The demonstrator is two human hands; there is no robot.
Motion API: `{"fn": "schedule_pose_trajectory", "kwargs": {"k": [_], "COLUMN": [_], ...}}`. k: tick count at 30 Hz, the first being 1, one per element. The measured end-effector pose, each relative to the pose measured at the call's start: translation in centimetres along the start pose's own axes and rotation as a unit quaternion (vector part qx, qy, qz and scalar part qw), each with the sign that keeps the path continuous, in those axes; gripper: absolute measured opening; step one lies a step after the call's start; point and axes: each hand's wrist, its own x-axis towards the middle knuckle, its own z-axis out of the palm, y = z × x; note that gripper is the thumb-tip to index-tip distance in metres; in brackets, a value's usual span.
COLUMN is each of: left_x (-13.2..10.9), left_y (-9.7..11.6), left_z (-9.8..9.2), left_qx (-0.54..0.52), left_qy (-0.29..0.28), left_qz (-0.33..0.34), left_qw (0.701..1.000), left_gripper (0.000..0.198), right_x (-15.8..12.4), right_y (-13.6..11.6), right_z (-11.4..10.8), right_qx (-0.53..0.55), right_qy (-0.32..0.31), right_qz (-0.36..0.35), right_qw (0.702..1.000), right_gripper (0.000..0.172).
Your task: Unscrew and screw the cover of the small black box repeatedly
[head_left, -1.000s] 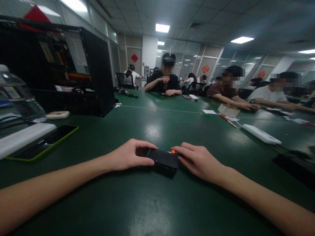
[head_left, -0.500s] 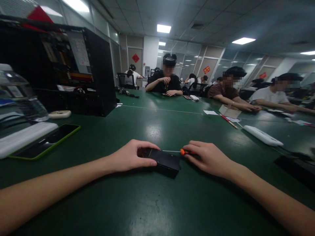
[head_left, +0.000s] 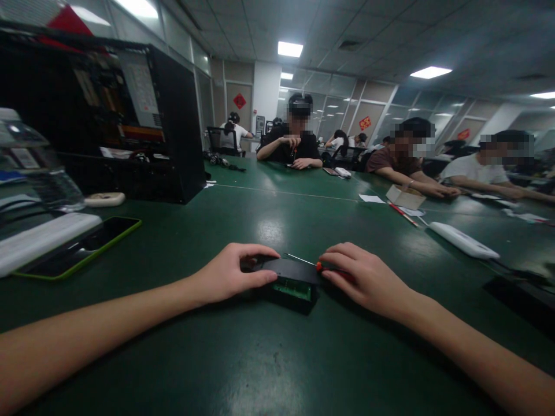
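A small black box point(head_left: 284, 300) sits on the green table, with a green circuit board point(head_left: 292, 289) showing along its near side. Its black lid point(head_left: 292, 268) is raised above that side. My left hand point(head_left: 236, 271) grips the lid from the left, thumb at the front edge and fingers behind. In my right hand point(head_left: 362, 274) is a screwdriver point(head_left: 303, 260) with a red-orange and black handle. Its thin metal shaft points left over the back edge of the lid. The palm hides most of the handle.
An open black computer case point(head_left: 173, 127) and a plastic bottle point(head_left: 39, 162) stand at the left. Nearby lie a green-edged phone point(head_left: 87, 248) and a white bar-shaped device point(head_left: 47, 242). At right rests a white device point(head_left: 463, 238). Several people sit beyond.
The lid has come up at the near side, baring the green board. The screwdriver's tip has risen off the box's back edge. Both hands have shifted slightly upward.
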Motion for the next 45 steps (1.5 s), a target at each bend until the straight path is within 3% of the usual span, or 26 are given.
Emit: {"fn": "schedule_pose_trajectory", "kwargs": {"k": [3,9,13,16,19,22,24,26,29,31,35,39,42,45], "left_x": [0.6,1.6,1.7,1.6,1.6,1.4,1.3,1.2,1.1,1.1,1.0,1.0,0.7,0.1], "left_y": [-0.7,-2.0,-1.9,-1.6,-1.4,-1.2,-1.1,-1.1,-1.1,-1.0,-0.7,-0.4,-0.1,0.3], "left_z": [0.0,0.1,0.2,0.2,0.2,0.2,0.3,0.3,0.3,0.3,0.3,0.3,0.3,0.6], "left_qx": [-0.092,-0.211,-0.229,-0.221,-0.202,-0.167,-0.147,-0.14,-0.144,-0.146,-0.149,-0.143,-0.093,0.0], "left_qy": [0.061,0.154,0.144,0.125,0.103,0.077,0.062,0.053,0.047,0.044,0.038,0.029,0.022,0.017], "left_qz": [-0.003,-0.037,-0.046,-0.034,-0.035,-0.045,-0.047,-0.049,-0.054,-0.056,-0.053,-0.048,-0.037,-0.006], "left_qw": [0.994,0.965,0.962,0.967,0.973,0.982,0.986,0.988,0.987,0.987,0.987,0.988,0.995,1.0], "left_gripper": [0.04,0.059,0.046,0.042,0.039,0.034,0.031,0.03,0.03,0.03,0.026,0.023,0.024,0.024], "right_x": [0.4,3.3,4.8,4.5,3.3,1.4,-0.4,-2.7,-6.6,-8.8,-11.0,-10.3,-7.6,-3.6], "right_y": [-1.3,-5.4,-7.6,-7.9,-5.6,-0.1,5.0,10.3,16.6,18.9,20.3,19.9,17.8,12.7], "right_z": [-0.5,-0.5,-0.2,-1.5,-4.4,-7.7,-9.4,-10.4,-10.6,-10.3,-9.7,-9.8,-9.2,-7.2], "right_qx": [0.028,0.08,0.109,0.124,0.09,-0.027,-0.123,-0.2,-0.178,-0.158,-0.14,-0.139,-0.139,-0.039], "right_qy": [0.008,-0.083,-0.106,-0.085,-0.016,0.037,0.034,0.003,-0.036,-0.041,-0.048,-0.038,-0.013,0.05], "right_qz": [-0.026,-0.03,-0.012,-0.019,0.001,0.123,0.25,0.375,0.501,0.539,0.57,0.556,0.503,0.365], "right_qw": [0.999,0.993,0.988,0.988,0.996,0.991,0.96,0.905,0.846,0.826,0.808,0.818,0.853,0.929], "right_gripper": [0.035,0.068,0.057,0.053,0.053,0.056,0.058,0.057,0.052,0.047,0.02,0.017,0.039,0.054]}}
